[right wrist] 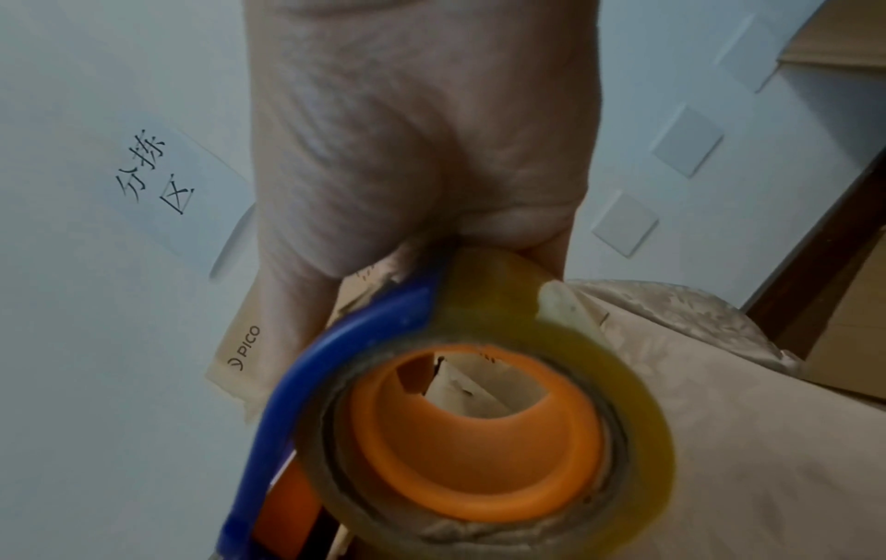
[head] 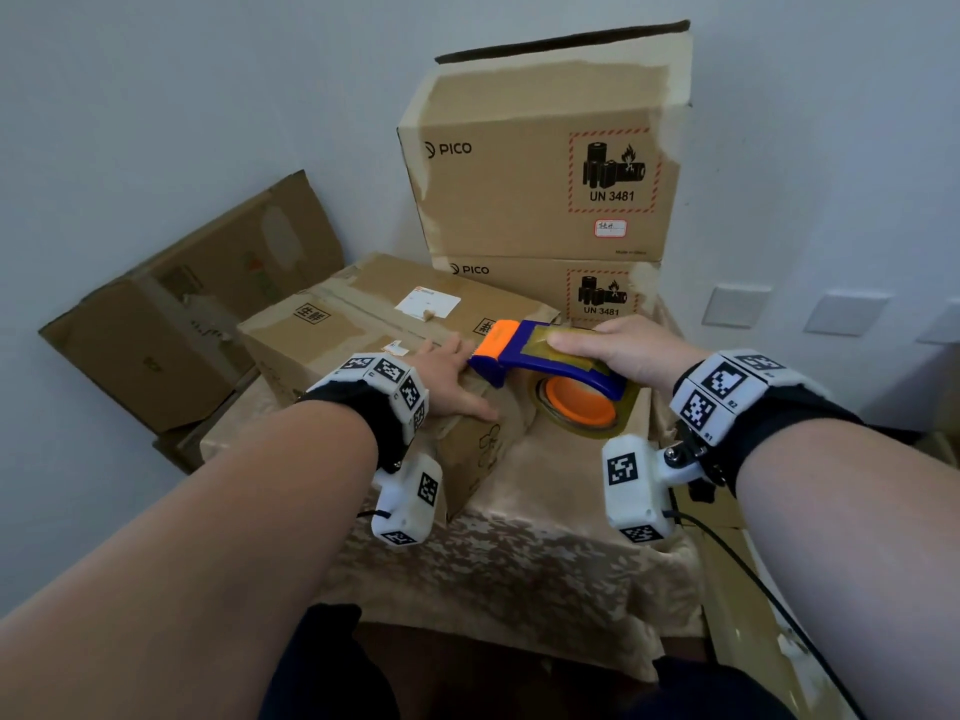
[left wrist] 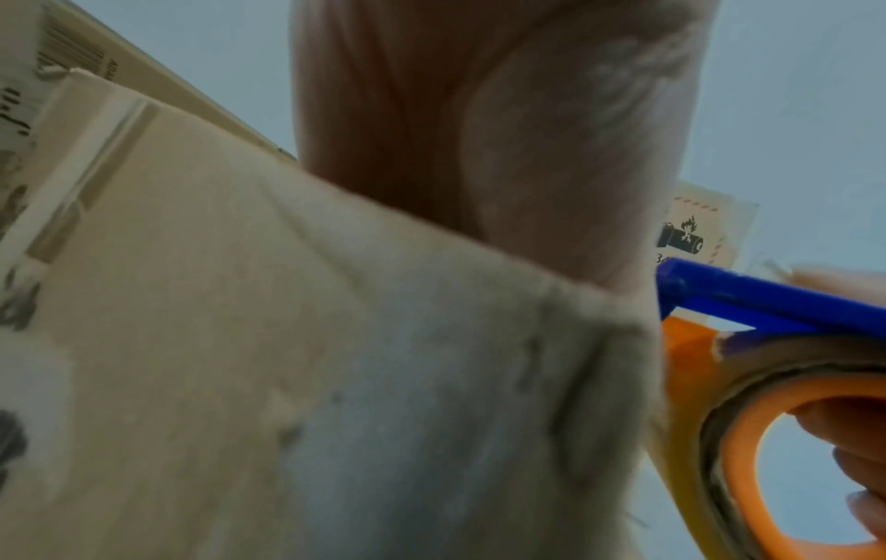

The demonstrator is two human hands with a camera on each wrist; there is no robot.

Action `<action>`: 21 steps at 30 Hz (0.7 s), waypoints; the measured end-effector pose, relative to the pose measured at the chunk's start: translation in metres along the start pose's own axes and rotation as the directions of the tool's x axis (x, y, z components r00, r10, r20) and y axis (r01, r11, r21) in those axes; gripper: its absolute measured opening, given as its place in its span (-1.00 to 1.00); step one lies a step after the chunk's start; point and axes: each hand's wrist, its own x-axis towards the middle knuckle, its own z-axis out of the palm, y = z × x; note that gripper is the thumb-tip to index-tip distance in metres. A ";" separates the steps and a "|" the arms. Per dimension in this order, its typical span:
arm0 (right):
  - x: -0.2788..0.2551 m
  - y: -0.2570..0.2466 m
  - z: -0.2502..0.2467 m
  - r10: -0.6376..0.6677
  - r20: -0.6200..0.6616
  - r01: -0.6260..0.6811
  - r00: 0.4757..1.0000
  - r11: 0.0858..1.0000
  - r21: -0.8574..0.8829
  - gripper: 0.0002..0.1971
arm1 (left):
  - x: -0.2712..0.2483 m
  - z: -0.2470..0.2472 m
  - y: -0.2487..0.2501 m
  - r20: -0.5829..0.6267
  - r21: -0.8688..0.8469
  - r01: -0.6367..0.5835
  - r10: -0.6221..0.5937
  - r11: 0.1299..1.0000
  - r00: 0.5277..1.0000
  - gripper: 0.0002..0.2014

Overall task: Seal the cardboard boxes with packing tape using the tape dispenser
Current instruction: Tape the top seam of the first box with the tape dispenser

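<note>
Your left hand [head: 451, 377] lies flat, fingers straight, on the near corner of the cardboard box [head: 363, 324] on the cloth-covered table [head: 519, 553], while your right hand [head: 631, 350] grips the blue and orange tape dispenser [head: 540, 356], its front end at that box's near right edge, just beside your left fingers. Behind stand two stacked boxes [head: 519, 189] printed "PICO" with a red-hatched battery label reading "UN 3481". The wall sign [right wrist: 158, 178] carries handwritten Chinese characters.

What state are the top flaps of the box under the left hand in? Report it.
Shut: the box flaps lie flat, and the left hand presses on them.
</note>
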 end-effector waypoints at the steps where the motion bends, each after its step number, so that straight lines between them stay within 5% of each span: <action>1: -0.001 0.001 0.001 0.000 -0.006 0.000 1.000 1.000 -0.006 -0.30 | 0.000 0.000 0.001 0.002 0.011 0.006 -0.006 1.000 1.000 0.00; 9: -0.003 0.000 0.005 0.056 -0.079 -0.045 0.995 0.990 0.131 -0.14 | -0.003 0.003 0.007 -0.009 0.035 0.016 -0.016 0.999 1.000 -0.15; 13: -0.004 0.006 0.008 0.019 -0.055 -0.013 0.998 0.995 0.096 -0.36 | -0.003 0.006 0.007 -0.021 0.039 0.018 -0.018 0.999 1.000 -0.20; 21: -0.020 0.011 0.014 -0.017 -0.039 0.022 0.999 0.990 0.137 -0.35 | -0.009 0.004 0.002 0.026 -0.062 0.004 -0.002 0.998 1.000 -0.11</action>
